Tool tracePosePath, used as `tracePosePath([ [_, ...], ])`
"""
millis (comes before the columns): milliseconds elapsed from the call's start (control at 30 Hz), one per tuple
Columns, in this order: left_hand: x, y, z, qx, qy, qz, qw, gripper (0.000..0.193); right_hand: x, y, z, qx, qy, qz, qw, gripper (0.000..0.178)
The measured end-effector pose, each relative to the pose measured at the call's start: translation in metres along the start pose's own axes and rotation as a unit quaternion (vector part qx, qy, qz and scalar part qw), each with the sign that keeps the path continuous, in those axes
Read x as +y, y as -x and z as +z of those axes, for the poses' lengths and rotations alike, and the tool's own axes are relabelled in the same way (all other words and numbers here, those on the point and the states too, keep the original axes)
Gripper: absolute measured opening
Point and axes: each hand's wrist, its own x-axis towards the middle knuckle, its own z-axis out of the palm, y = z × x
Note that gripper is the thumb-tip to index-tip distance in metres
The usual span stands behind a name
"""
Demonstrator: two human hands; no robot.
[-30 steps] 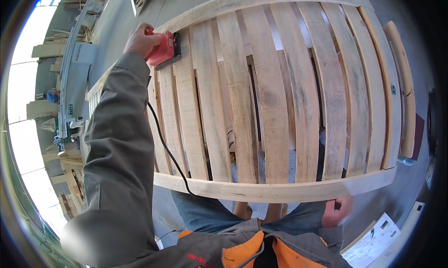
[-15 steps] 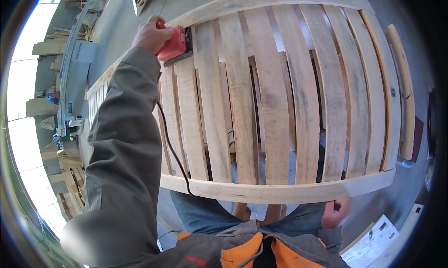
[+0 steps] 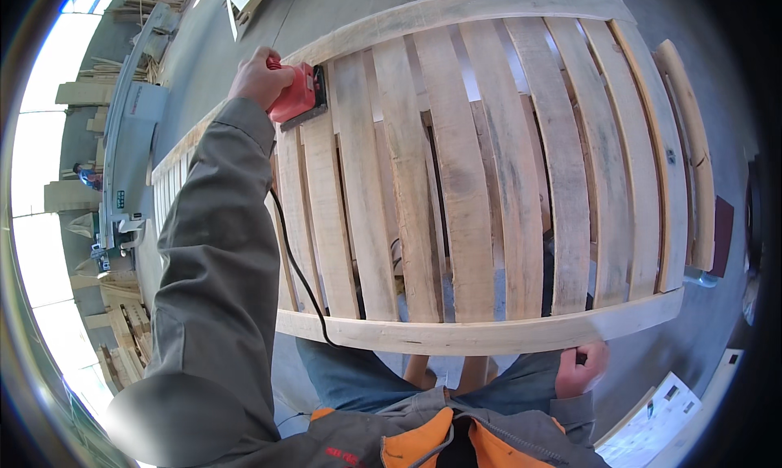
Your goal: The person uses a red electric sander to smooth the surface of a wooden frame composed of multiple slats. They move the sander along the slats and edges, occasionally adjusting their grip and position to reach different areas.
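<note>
My left hand [image 3: 259, 83] is closed round the red body of a corded power sander [image 3: 295, 96]. Its dark flat pad rests on the slats at the far left part of a slatted wooden panel [image 3: 467, 191], just short of the far rail [image 3: 456, 8]. A black cord [image 3: 295, 264] runs from beneath my left forearm across the slats and over the near rail [image 3: 481, 336]. By my right thigh, just below the near rail's right end, my right hand [image 3: 582, 369] is curled into a loose fist with nothing visible in it.
More slats [image 3: 171, 175] continue leftward beyond my arm. A long grey-blue machine [image 3: 138, 134] and stacked wood [image 3: 126, 329] stand further left. Printed sheets [image 3: 652, 423] lie at the lower right. A rounded wooden piece [image 3: 691, 142] lies past the panel's right end.
The whole view has shifted slightly. The sander, still in my left hand, sits a little nearer to me along the slats. My right hand stays in its place, curled.
</note>
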Motion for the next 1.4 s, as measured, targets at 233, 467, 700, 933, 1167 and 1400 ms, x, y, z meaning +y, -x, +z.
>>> tracePosePath([
  [233,-0.041,-0.002,0.002,0.048,0.004,-0.024,0.999,0.05,0.002,-0.001,0.0,0.004,0.007,-0.02,1.0,0.026],
  [467,-0.017,-0.004,0.0,-0.013,-0.004,0.013,1.0,0.057,0.005,0.001,-0.002,-0.005,0.01,-0.009,1.0,0.027],
  [700,0.026,0.003,0.011,-0.012,-0.007,0.012,1.0,0.055,0.008,0.001,0.003,0.022,0.015,-0.042,0.999,0.027],
  [933,0.026,0.044,0.007,-0.003,-0.044,-0.018,0.999,0.048,0.001,-0.003,0.001,0.03,0.039,-0.047,0.998,0.026],
  [1167,0.005,0.094,0.001,-0.011,-0.04,-0.016,0.999,0.049,0.001,-0.003,0.0,0.031,0.036,-0.054,0.997,0.025],
  [1400,-0.009,0.1,-0.003,-0.023,-0.022,-0.007,0.999,0.046,0.004,0.001,0.006,0.035,0.023,-0.044,0.998,0.025],
])
